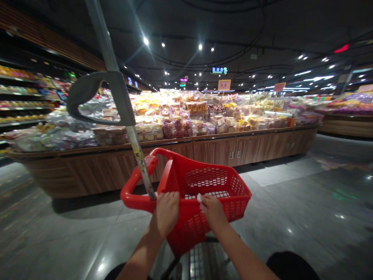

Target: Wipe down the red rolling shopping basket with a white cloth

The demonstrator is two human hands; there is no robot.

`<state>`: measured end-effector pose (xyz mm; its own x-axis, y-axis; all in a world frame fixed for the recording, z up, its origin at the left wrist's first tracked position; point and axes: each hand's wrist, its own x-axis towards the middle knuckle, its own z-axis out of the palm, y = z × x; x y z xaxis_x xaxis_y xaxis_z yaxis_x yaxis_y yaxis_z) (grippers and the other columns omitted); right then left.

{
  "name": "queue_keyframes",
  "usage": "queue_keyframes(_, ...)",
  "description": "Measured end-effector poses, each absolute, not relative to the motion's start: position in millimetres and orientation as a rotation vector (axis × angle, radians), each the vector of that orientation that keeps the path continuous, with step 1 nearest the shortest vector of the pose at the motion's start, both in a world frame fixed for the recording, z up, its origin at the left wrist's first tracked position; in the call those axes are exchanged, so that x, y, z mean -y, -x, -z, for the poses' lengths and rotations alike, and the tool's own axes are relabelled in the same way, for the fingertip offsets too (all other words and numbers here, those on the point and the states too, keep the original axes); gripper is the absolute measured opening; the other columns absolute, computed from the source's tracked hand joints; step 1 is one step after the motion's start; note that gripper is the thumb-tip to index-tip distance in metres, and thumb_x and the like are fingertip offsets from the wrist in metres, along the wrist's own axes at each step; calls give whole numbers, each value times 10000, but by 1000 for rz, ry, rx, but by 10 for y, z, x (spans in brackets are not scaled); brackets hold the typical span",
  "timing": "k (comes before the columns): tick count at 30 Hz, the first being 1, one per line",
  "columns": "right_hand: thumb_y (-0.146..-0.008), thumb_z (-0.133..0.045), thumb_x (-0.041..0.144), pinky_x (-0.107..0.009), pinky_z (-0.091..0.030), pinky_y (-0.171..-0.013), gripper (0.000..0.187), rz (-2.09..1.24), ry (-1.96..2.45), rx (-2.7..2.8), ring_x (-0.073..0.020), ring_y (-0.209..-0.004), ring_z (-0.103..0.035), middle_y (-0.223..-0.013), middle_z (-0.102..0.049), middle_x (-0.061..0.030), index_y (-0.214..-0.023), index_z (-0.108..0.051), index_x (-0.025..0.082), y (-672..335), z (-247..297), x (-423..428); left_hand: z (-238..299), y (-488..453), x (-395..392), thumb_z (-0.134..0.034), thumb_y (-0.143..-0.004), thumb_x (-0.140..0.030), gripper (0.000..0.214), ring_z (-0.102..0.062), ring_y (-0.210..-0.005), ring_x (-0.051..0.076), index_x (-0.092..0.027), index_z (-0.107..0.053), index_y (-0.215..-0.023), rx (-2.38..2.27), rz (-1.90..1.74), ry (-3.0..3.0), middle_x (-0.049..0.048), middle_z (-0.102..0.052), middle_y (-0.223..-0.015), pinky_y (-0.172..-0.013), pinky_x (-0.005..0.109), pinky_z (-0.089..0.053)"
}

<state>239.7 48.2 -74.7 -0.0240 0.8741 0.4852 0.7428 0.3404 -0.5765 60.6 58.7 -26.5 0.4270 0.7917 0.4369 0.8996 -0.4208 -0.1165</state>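
Observation:
A red plastic shopping basket point(221, 182) sits tilted in front of me on a metal trolley frame point(201, 262). My left hand point(166, 212) is closed over the basket's near rim, beside the foot of a grey pull handle pole point(140, 155). My right hand point(212, 210) also curls on the near rim, with a small white scrap point(199, 198) pinched at its fingertips. The pole rises up to a grey loop grip point(96, 97). The basket's inside looks bare.
A long wooden display island point(221, 149) piled with bagged breads and pastries runs across ahead. Shelves point(20, 101) with packaged goods stand at the left. Another display point(346, 116) is at the far right. Glossy grey floor tiles point(305, 202) spread around me.

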Motion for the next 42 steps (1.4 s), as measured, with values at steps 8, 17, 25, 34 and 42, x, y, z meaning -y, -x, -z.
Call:
queue_keyframes(8,-829,-500,78,-292,-464,-873,312,-246,1161,1808,-177,-955,-605,-1035,-677,-59,-1041,-676,224,-2093,704,-498,252,-552,-608,-327,-827,-94,285,-595,-945,207,-155,-588,-926,1407,675,2359,98,-645,-1031,-835,355,-440)
queue_keyframes(17,-829,-509,67,-298,-476,-871,279,-262,1260,1724,-180,-920,-620,-982,-690,-70,-994,-699,188,-2351,750,-475,185,80,-405,-438,-850,-380,410,-447,-1173,299,-135,-464,-1177,1481,1218,1779,165,-536,-1196,-1025,537,-280)
queue_keyframes(25,-856,-500,101,-260,-461,-851,271,-260,1029,1865,-157,-921,-598,-981,-682,-47,-1038,-667,212,-1604,456,-522,118,-38,-452,-422,-828,-385,256,-434,-1126,315,-194,-581,-768,1691,778,1807,87,-624,-894,-1000,558,-234)
queue_keyframes(34,-800,-492,68,-345,-442,-938,361,-138,1443,1760,-201,-1013,-598,-1075,-668,-77,-1082,-663,214,-2791,951,-468,155,79,-534,-419,-837,-401,268,-413,-1159,314,-196,-589,-807,1685,788,1851,94,-624,-954,-1005,559,-237)
queue_keyframes(42,-815,-479,78,-318,-471,-893,313,-89,1516,1723,-192,-961,-622,-1014,-686,-82,-1006,-696,199,-2819,998,-481,285,-377,-312,-511,-821,-288,308,-447,-1188,255,-210,-483,-1117,1328,1308,1794,117,-512,-1224,-1052,517,-264)
